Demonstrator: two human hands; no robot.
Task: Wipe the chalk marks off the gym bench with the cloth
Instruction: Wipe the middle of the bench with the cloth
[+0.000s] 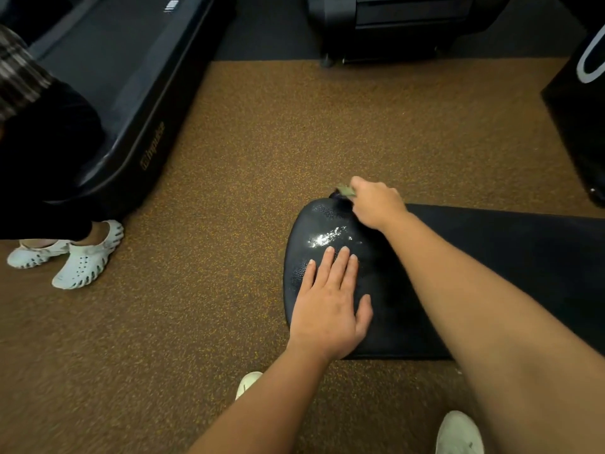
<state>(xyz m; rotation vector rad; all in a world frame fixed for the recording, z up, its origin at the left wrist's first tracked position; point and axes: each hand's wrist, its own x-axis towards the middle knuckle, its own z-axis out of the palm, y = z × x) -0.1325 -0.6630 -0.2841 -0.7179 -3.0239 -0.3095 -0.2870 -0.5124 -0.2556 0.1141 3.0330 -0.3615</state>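
**Bench end, far corner under the cloth**

Carpet [229,132] fills most of my view, brown and speckled, with dark gym machines [131,93] along the far edge and a bystander's white clogs [82,260] off to the left. Next in size is the gym bench [491,257], a black padded slab running in from the right and ending in a rounded nose in front of me.

I judge the wiping is under way and working on the nose of the pad. A bright patch [327,239] sits just beyond my left fingertips; I cannot tell whether it is chalk residue or glare on the vinyl (it glitters more like a reflection). No other pale marks are clear on the dark surface.

My left hand [330,303] lies flat on the pad, fingers spread and straight, holding nothing, seemingly steadying the bench. My right hand [376,204] is at the far corner of the nose, curled closed around the cloth [346,191], a small greenish scrap of which pokes out past the knuckles at the pad's edge.

The next move, as I read it, calls for drawing the cloth back across the bright patch with firm downward pressure, and lifting the left hand clear so the area beneath it gets covered too.
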